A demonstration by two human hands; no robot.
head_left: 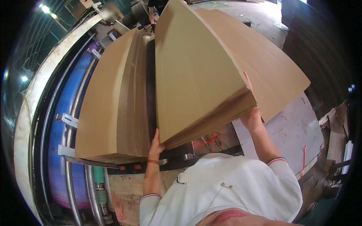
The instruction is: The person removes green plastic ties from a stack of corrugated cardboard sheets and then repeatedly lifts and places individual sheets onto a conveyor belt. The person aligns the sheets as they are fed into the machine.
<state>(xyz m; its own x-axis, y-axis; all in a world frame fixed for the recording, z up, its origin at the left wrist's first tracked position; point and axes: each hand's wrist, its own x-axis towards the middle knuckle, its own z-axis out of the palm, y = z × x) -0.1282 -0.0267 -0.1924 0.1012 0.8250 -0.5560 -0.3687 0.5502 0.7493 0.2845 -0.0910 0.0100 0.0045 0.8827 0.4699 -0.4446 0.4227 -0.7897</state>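
A thick stack of flat brown cardboard sheets (200, 79) is tilted up in front of me, its layered edges facing my body. My left hand (155, 146) grips its near left corner, with the thumb up along the side. At the near right corner my right hand (252, 115) is wrapped round the edge, fingers partly hidden behind the sheets. Left of it, a second stack of cardboard (107, 98) rests on the machine, separated by a narrow dark gap. More cardboard sheets (267, 71) lie beyond the held stack on the right.
Along the left runs a machine with a blue roller (66, 150) and metal bars (69, 177). A grey-white board (286, 128) lies at the right, with red strapping (304, 160) on it. Another person (156, 5) stands at the far end.
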